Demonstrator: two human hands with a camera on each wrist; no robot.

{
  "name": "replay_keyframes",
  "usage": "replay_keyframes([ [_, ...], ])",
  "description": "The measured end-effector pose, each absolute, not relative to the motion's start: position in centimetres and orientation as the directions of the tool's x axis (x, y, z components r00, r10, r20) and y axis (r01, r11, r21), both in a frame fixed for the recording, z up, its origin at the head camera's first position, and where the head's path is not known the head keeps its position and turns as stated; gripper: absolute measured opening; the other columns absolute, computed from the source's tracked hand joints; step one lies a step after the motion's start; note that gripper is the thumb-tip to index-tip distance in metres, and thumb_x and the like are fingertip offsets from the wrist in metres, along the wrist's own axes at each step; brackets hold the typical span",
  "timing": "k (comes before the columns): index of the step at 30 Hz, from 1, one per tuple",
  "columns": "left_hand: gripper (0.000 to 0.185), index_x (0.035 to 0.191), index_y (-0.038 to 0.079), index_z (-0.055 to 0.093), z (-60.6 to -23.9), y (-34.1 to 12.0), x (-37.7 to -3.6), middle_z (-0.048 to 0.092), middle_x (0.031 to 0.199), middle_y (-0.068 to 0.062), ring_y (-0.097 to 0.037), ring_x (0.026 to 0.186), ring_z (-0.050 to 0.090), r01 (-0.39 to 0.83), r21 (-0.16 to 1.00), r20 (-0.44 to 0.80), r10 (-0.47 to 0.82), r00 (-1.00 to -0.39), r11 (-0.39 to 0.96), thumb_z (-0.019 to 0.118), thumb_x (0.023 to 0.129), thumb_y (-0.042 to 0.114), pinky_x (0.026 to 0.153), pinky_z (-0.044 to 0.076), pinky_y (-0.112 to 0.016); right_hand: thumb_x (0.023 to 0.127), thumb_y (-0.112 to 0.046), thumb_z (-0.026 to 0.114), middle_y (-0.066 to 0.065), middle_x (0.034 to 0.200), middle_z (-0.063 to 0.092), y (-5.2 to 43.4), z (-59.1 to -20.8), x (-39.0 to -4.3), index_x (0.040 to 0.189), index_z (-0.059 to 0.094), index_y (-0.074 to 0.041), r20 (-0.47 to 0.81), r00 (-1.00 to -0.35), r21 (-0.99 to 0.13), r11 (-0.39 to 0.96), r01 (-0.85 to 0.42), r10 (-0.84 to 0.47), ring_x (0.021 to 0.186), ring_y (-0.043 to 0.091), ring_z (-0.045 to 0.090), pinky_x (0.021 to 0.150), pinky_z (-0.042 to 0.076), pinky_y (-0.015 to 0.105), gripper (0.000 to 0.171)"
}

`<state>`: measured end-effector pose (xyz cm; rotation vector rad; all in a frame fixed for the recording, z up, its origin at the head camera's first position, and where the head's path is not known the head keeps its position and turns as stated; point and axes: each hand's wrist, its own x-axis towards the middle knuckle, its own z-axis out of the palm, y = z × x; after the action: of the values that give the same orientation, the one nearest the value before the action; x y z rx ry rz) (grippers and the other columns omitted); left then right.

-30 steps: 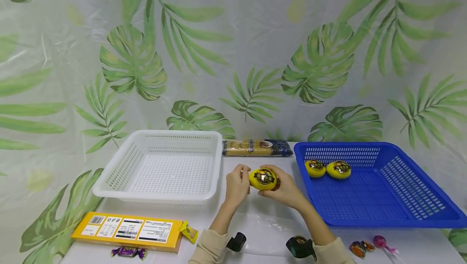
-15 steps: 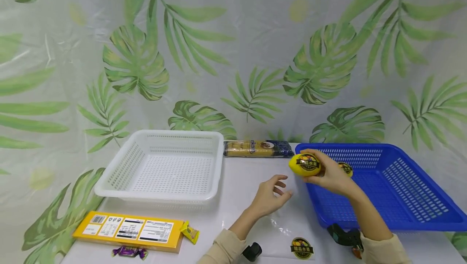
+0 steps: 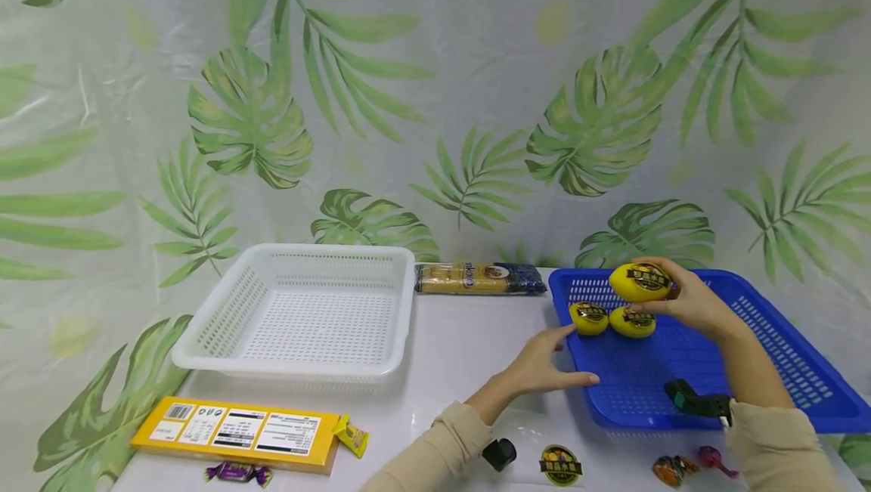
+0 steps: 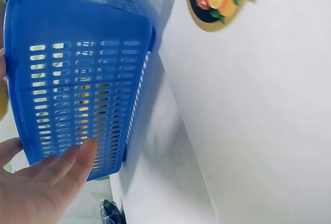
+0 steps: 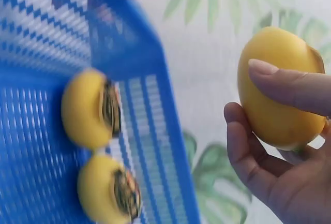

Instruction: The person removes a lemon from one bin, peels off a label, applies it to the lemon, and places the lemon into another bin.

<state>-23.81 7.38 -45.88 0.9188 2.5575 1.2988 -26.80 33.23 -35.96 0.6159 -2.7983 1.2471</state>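
Note:
My right hand (image 3: 687, 299) grips a yellow lemon with a dark sticker (image 3: 640, 282) (image 5: 279, 87), held in the air over the back left part of the blue basket (image 3: 782, 394). Two more stickered lemons (image 3: 589, 317) (image 3: 632, 322) (image 5: 90, 107) (image 5: 108, 193) lie side by side in that basket, right under the held one. My left hand (image 3: 554, 367) is open with straight fingers at the basket's left wall (image 4: 77, 79), thumb along its front edge, holding nothing.
An empty white basket (image 3: 204, 341) stands at the left. A pasta packet (image 3: 479, 278) lies at the back between the baskets. A yellow box (image 3: 234, 431), wrapped sweets (image 3: 238, 471), a round sticker (image 3: 561, 463) and a lollipop (image 3: 711, 458) lie along the front edge.
My right hand carried the lemon from the table's middle rightward and over the blue basket. My left hand let go of it and moved right to the basket's left wall.

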Motion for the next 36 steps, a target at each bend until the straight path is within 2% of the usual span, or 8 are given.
replay_keyframes([
  [2,0.083,0.146,0.01,0.034,-45.8,7.6,-23.8,0.043,0.143,-0.002,-0.011,0.116,0.052,0.44,0.782,0.141,0.562,-0.815,0.441,0.073,0.079,0.04,0.09,0.044,-0.022,0.081,-0.018,0.074,0.022,0.128,0.043,34.6,-36.2,-27.3,0.141,0.034,-0.007,0.14,-0.94,-0.704,0.636,-0.316,-0.312,0.093,-0.004,0.05,0.073,0.05,0.028,0.073],
  [5,0.083,0.145,0.011,0.035,-45.7,7.9,-23.7,0.042,0.144,-0.002,-0.009,0.117,0.051,0.408,0.806,0.124,0.553,-0.824,0.428,0.075,0.078,0.037,0.093,0.043,-0.022,0.082,-0.022,0.073,0.025,0.132,0.038,36.7,-36.9,-27.9,0.142,0.031,-0.007,0.105,-0.961,-0.694,0.673,-0.256,-0.257,0.098,0.007,0.049,0.074,0.048,0.03,0.075],
  [9,0.083,0.146,0.012,0.035,-45.7,7.9,-23.6,0.042,0.144,-0.001,-0.008,0.118,0.05,0.361,0.845,0.099,0.549,-0.83,0.394,0.076,0.077,0.033,0.094,0.042,-0.023,0.084,-0.021,0.071,0.033,0.136,0.03,39.0,-38.1,-28.5,0.145,0.022,-0.001,0.06,-0.974,-0.699,0.688,-0.196,-0.216,0.11,0.039,0.043,0.081,0.045,0.045,0.08],
  [13,0.082,0.146,0.014,0.035,-45.7,8.0,-23.5,0.043,0.143,0.0,-0.007,0.118,0.05,0.326,0.873,0.082,0.549,-0.832,0.364,0.076,0.077,0.031,0.096,0.041,-0.023,0.085,-0.023,0.07,0.041,0.136,0.021,40.9,-39.2,-28.9,0.146,0.013,0.007,-0.004,-0.983,-0.694,0.708,-0.13,-0.185,0.116,0.056,0.031,0.084,0.036,0.063,0.088],
  [15,0.082,0.146,0.014,0.035,-45.7,8.0,-23.4,0.043,0.143,0.0,-0.006,0.119,0.05,0.311,0.885,0.076,0.551,-0.831,0.347,0.076,0.077,0.03,0.097,0.04,-0.024,0.084,-0.025,0.071,0.042,0.134,0.022,41.7,-39.8,-29.1,0.145,0.012,0.01,-0.026,-0.986,-0.674,0.731,-0.103,-0.164,0.114,0.057,0.033,0.084,0.038,0.063,0.091],
  [22,0.081,0.146,0.018,0.034,-45.8,8.3,-23.3,0.044,0.142,0.002,-0.006,0.119,0.049,0.278,0.906,0.061,0.553,-0.831,0.318,0.076,0.078,0.029,0.096,0.041,-0.023,0.083,-0.022,0.071,0.046,0.122,0.032,44.4,-42.1,-29.6,0.139,0.011,0.019,-0.059,-0.994,-0.643,0.765,-0.031,-0.09,0.098,0.048,0.051,0.071,0.054,0.044,0.092],
  [30,0.081,0.147,0.019,0.032,-45.8,8.5,-23.4,0.044,0.142,0.004,-0.005,0.12,0.048,0.284,0.901,0.06,0.555,-0.83,0.328,0.075,0.079,0.029,0.098,0.04,-0.026,0.078,-0.018,0.075,0.048,0.121,0.03,45.9,-43.8,-30.4,0.135,0.013,0.021,-0.089,-0.993,-0.641,0.768,-0.002,-0.077,0.099,0.055,0.046,0.067,0.052,0.046,0.093],
  [36,0.081,0.147,0.019,0.032,-45.8,8.6,-23.4,0.043,0.143,0.003,-0.006,0.123,0.046,0.288,0.897,0.055,0.564,-0.824,0.334,0.075,0.079,0.029,0.1,0.038,-0.026,0.074,-0.016,0.078,0.047,0.114,0.035,46.5,-44.8,-30.7,0.129,0.018,0.023,-0.086,-0.993,-0.602,0.798,-0.011,-0.078,0.092,0.05,0.047,0.062,0.047,0.04,0.091],
])
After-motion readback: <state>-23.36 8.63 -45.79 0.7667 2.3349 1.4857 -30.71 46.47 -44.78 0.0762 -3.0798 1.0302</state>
